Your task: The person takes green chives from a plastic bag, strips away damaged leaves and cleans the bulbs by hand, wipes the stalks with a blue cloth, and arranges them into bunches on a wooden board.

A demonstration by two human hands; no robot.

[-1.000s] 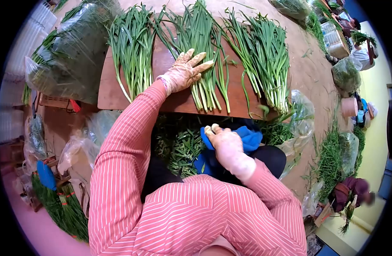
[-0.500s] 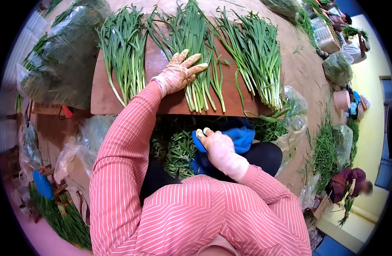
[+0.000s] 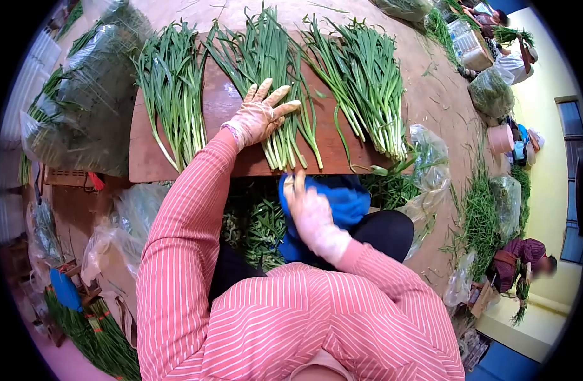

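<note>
Middle bunch of long green leaves (image 3: 269,63) looks light, bruisable, best held by firmer pale stems (image 3: 277,152); pale-gloved left hand (image 3: 256,117) lies splayed over it, blurred right hand (image 3: 313,216): grip, can't tell.

I get the right hand (image 3: 311,219) blurred and cannot tell whether it grips the blue cloth (image 3: 345,202). The left hand (image 3: 259,120) hides some stems of the middle bunch (image 3: 266,63) from me. The striped shirt (image 3: 266,317) runs off my bottom edge; the far-right person's (image 3: 513,263) head is blurred.
</note>
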